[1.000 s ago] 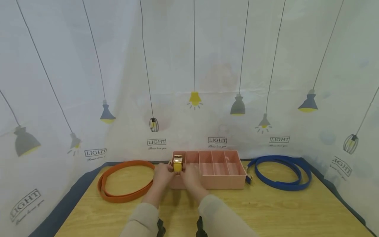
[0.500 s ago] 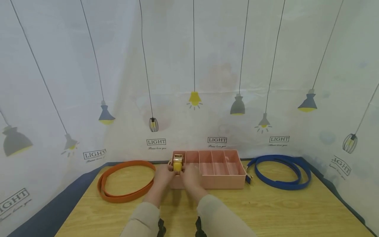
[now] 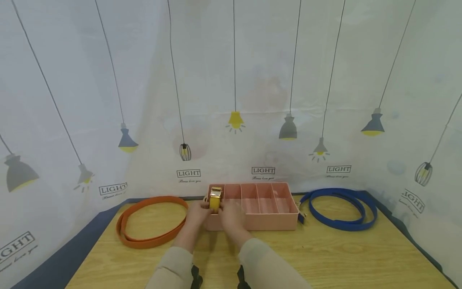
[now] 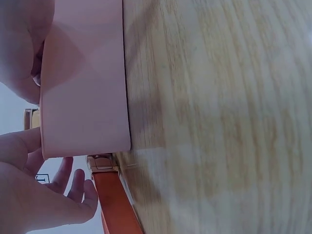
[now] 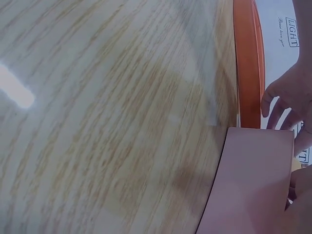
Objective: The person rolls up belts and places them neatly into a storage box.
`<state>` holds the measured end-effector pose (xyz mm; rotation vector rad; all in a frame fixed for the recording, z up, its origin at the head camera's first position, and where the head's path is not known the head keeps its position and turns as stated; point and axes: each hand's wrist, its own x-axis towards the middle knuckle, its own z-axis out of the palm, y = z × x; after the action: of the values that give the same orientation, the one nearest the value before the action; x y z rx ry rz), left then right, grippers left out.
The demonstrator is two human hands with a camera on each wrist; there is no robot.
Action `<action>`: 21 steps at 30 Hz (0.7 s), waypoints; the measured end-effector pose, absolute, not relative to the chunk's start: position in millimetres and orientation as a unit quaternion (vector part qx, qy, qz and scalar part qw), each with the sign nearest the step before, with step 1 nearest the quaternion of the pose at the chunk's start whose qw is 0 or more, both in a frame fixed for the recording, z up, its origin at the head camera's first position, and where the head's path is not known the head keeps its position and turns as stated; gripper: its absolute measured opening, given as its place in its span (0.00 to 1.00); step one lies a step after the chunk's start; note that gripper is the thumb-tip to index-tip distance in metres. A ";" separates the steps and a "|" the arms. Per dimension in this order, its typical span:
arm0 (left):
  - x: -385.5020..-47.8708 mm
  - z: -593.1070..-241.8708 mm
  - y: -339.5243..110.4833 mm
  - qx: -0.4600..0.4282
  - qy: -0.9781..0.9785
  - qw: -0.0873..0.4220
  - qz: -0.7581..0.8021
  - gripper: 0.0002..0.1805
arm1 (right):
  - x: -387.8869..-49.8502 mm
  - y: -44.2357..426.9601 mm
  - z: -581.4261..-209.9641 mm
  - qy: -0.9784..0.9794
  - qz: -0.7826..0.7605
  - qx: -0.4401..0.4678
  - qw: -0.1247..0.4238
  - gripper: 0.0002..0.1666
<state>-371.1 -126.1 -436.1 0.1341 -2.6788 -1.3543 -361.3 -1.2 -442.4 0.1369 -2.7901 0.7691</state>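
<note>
A rolled yellow belt [image 3: 214, 204] with a shiny gold buckle [image 3: 216, 191] stands at the leftmost compartment of a pink divided box [image 3: 267, 222]. My left hand [image 3: 197, 213] pinches the roll from the left, thumb and forefinger near the box's front rim. From the other side, my right hand [image 3: 232, 215] holds it with the fingertips; that grip is partly hidden behind the hand. In the left wrist view the other fingers of the left hand [image 4: 46, 195] spread loosely beside the box's end, close to the gold buckle [image 4: 102, 163] of an orange belt.
The orange belt [image 3: 148, 243] lies in a loose loop on the wooden table [image 3: 325, 261], left of the box. A coiled blue belt [image 3: 339, 225] lies to the right, its buckle end by the box. A lamp-printed white curtain [image 3: 202, 80] closes off the back and sides.
The yellow belt's buckle end leans slightly more to the right. Both hands keep their hold at nearly the same place. The head view has shifted a little.
</note>
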 end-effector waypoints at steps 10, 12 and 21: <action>-371.6 -440.5 -125.1 0.041 -0.894 0.063 -0.442 0.11 | -357.8 -0.2 -442.1 -0.958 0.253 0.059 0.125 0.17; -370.3 -440.1 -124.1 0.041 -0.898 0.066 -0.433 0.11 | -356.9 0.5 -442.1 -0.956 0.258 0.062 0.122 0.18; -361.8 -436.0 -120.7 0.063 -0.910 0.090 -0.399 0.13 | -354.5 4.4 -441.4 -0.955 0.253 0.090 0.124 0.15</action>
<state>-361.8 -120.7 -436.0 0.1880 -2.7055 -1.1876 -354.5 4.4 -441.4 0.2625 -2.7845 0.7369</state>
